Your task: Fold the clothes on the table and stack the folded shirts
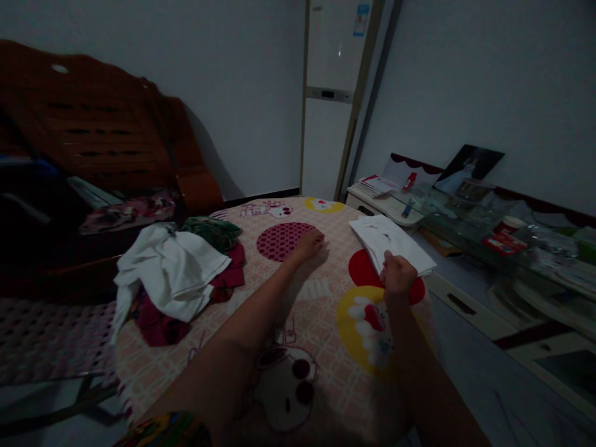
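Observation:
A flat stack of folded white cloth (388, 239) lies at the table's right edge. My right hand (399, 274) is closed at the near edge of this white cloth, thumb side up, with the fingertips partly hidden. Over the purple dotted circle of the tablecloth, my left hand (311, 245) is loosely curled, and nothing shows in it. A loose heap of clothes is on the table's left side: a crumpled white garment (174, 270) on top, a dark green one (212, 233) behind it, and a maroon one (162, 323) underneath.
The round table wears a pink patterned tablecloth (321, 323). On the left stands a wooden bench (97, 130) with more fabric on it. A glass-topped cabinet (460, 223) with cups, packets and papers runs along the right. A tall white air conditioner (326, 136) fills the corner.

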### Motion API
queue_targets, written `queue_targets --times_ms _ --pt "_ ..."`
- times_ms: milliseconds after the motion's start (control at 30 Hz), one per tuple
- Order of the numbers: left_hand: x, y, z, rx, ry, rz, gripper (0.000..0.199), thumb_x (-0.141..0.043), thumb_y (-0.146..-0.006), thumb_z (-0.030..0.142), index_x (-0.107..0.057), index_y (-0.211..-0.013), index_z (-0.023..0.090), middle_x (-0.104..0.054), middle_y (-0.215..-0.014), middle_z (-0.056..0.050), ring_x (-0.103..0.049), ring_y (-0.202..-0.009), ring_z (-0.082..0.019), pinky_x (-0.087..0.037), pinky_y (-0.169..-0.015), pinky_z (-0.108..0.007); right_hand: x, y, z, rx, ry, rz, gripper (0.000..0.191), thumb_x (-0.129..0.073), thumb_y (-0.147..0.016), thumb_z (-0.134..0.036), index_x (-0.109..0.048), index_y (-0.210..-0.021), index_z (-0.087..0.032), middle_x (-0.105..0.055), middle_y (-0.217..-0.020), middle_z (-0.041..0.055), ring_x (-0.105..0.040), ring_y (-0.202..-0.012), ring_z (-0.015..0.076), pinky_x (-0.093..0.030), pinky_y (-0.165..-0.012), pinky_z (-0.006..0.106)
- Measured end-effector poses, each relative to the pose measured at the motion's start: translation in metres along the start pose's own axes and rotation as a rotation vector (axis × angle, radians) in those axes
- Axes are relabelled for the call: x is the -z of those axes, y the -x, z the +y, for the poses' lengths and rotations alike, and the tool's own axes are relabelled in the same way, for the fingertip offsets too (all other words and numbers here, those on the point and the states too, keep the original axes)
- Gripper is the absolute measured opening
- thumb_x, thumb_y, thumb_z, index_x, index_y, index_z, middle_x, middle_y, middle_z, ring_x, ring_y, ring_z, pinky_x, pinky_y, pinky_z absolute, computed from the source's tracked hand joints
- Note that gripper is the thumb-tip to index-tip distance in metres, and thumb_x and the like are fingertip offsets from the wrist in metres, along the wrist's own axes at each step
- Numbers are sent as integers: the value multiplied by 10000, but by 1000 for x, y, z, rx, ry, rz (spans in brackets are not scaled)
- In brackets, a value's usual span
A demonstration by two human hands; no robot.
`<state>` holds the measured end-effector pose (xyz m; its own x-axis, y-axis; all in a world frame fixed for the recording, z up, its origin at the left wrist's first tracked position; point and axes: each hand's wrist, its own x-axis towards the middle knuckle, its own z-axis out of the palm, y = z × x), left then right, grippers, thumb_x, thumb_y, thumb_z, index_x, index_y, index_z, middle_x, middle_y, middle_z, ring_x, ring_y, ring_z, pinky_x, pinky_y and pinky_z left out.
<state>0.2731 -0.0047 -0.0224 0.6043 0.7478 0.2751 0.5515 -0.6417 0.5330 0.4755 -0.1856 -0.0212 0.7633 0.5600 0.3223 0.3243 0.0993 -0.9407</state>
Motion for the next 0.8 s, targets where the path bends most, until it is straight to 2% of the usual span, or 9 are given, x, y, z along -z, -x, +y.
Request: queue_targets --times_ms 167,300,367,433,533,567,633,733,800 --pt "59 57 -37 280 -193 146 364 -545 -911 210 -701 -1236 157 -702 -1283 -108 -643 -1194 -241 -477 -1058 -330 -73 23 -26 -10 -2 -361 373 -627 -779 -515 -535 -575 -217 -434 -381 -62 -413 -337 104 -321 -366 221" --pt "96 91 -65 447 -365 96 379 -557 -884 196 -719 -1225 166 -721 -1235 -128 -661 -1168 -265 -493 -1014 -326 -117 33 -14 -130 117 -523 281 -608 -720 -445 -553 -565 -217 -462 -381 -50 -474 -335 125 -346 -359 219" --pt "110 104 -77 506 -483 59 393 -578 -845 170 -727 -1209 173 -713 -1245 -143 -655 -1179 -290 -491 -1013 -359 -128 36 -3 -157 164 -541 260 -592 -706 -426 -543 -553 -221 -467 -385 -49 -488 -343 130 -354 -360 219" --pt "122 113 -86 533 -583 4 423 -630 -788 163 -734 -1198 184 -700 -1268 -152 -648 -1186 -317 -493 -1003 -382 -133 36 7 -121 175 -535 269 -587 -702 -437 -534 -547 -223 -465 -397 -51 -487 -354 126 -355 -361 218" --pt "139 122 -95 543 -568 -104 418 -705 -735 214 -759 -1149 195 -725 -1216 -131 -668 -1132 -317 -512 -950 -346 -132 34 15 -78 140 -523 305 -576 -713 -481 -520 -555 -227 -437 -412 -61 -462 -355 120 -342 -350 221" --pt "145 124 -97 561 -537 -95 398 -705 -745 231 -765 -1137 201 -738 -1187 -115 -674 -1112 -307 -515 -939 -333 -132 33 16 -82 132 -526 311 -575 -716 -491 -517 -562 -227 -436 -417 -61 -458 -357 119 -342 -349 222" --pt "157 129 -99 611 -493 44 370 -669 -796 254 -759 -1152 213 -744 -1172 -90 -670 -1108 -291 -511 -951 -335 -130 32 16 -99 114 -535 319 -578 -720 -503 -511 -576 -226 -449 -437 -58 -458 -365 115 -352 -354 222" --pt "172 137 -100 674 -493 377 434 -639 -838 264 -704 -1260 186 -696 -1268 -120 -618 -1184 -321 -481 -1029 -404 -129 32 16 -109 74 -553 329 -590 -719 -518 -509 -591 -225 -464 -461 -57 -456 -376 109 -379 -367 224" --pt "177 143 -103 730 -499 485 481 -648 -832 268 -673 -1298 153 -663 -1297 -163 -586 -1213 -359 -467 -1050 -456 -128 32 16 -106 49 -556 334 -595 -712 -525 -516 -595 -223 -464 -467 -58 -455 -380 109 -392 -371 228"
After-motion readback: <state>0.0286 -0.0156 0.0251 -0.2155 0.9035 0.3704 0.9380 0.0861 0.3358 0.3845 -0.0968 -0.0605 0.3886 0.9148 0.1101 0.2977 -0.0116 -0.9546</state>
